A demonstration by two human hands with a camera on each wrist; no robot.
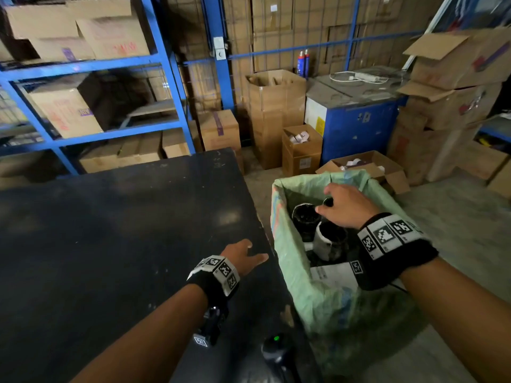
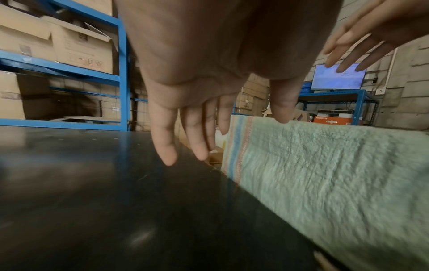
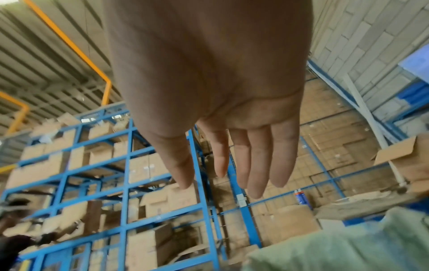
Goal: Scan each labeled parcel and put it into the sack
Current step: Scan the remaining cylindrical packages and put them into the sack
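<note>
While both hands (image 1: 243,255) hang empty, parcels (image 1: 305,221) fill sack (image 1: 293,261).

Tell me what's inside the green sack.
The green sack holds black-wrapped parcels with white labels and a flat white-labelled one. The open right hand and wristband cover part of the contents; anything deeper is hidden.

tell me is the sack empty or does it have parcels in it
Not empty: the green sack stands open beside the table, with dark labeled parcels inside.
</note>
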